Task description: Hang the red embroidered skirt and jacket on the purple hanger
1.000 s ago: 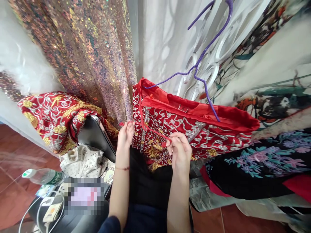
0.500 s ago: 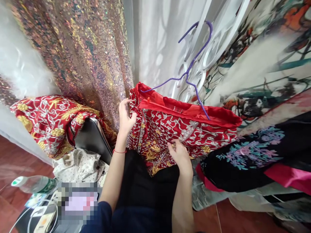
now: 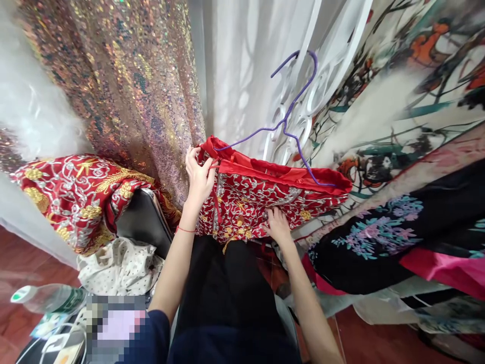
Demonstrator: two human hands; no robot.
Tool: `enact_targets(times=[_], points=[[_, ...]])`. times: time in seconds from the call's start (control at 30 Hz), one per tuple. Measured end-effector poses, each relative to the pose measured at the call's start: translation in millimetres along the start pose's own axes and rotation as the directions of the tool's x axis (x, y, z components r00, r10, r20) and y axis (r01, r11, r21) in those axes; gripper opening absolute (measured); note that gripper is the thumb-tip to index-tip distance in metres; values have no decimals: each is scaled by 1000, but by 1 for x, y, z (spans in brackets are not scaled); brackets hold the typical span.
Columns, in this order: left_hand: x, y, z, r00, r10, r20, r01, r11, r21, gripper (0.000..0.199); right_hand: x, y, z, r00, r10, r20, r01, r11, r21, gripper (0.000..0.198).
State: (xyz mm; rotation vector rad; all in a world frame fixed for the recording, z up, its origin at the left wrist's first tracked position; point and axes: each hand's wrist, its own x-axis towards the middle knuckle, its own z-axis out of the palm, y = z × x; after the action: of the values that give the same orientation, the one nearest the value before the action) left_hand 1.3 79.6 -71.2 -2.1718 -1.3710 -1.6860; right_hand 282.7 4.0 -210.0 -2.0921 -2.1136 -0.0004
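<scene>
A red skirt-like garment with silver and gold embroidery hangs before my knees, its plain red waistband at the top. A purple wire hanger runs into the waistband, its hook up by white scrollwork. At the garment's left end, my left hand pinches the edge just below the waistband between thumb and fingers. Lower down on the front lies my right hand, fingers apart and resting on the embroidery. The garment's back side is hidden.
At left, another red embroidered cloth drapes over a dark chair-like back. Nearby are a dotted white cloth, a plastic bottle and white cables. Black floral fabric lies at right. A sequined curtain hangs behind.
The garment's lower part has drawn up and away from my lap. My left hand has closed on its left edge, while my right hand has shifted slightly over the front.
</scene>
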Motion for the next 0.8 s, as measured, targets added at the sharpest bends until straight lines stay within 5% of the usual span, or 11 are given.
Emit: enact_targets(times=[0.17, 0.47, 0.6, 0.7, 0.8], points=[[3, 3, -4, 997, 17, 72, -17, 1000, -11, 23, -5, 21, 2, 995, -97, 3, 97, 990, -99, 50], [-4, 8, -34, 982, 55, 180, -61, 998, 28, 16, -5, -11, -14, 996, 37, 78, -30, 996, -88, 43], [-10, 15, -49, 971, 107, 212, -110, 994, 0, 25, -10, -39, -50, 976, -139, 167, 124, 988, 96, 25], [-14, 22, -54, 963, 114, 244, -119, 993, 6, 34, -16, -75, -79, 945, -322, -57, 313, 840, 443, 29], [-16, 25, -55, 961, 104, 256, -114, 993, 24, 33, -18, -109, -97, 910, -300, -287, 415, 667, 619, 34]])
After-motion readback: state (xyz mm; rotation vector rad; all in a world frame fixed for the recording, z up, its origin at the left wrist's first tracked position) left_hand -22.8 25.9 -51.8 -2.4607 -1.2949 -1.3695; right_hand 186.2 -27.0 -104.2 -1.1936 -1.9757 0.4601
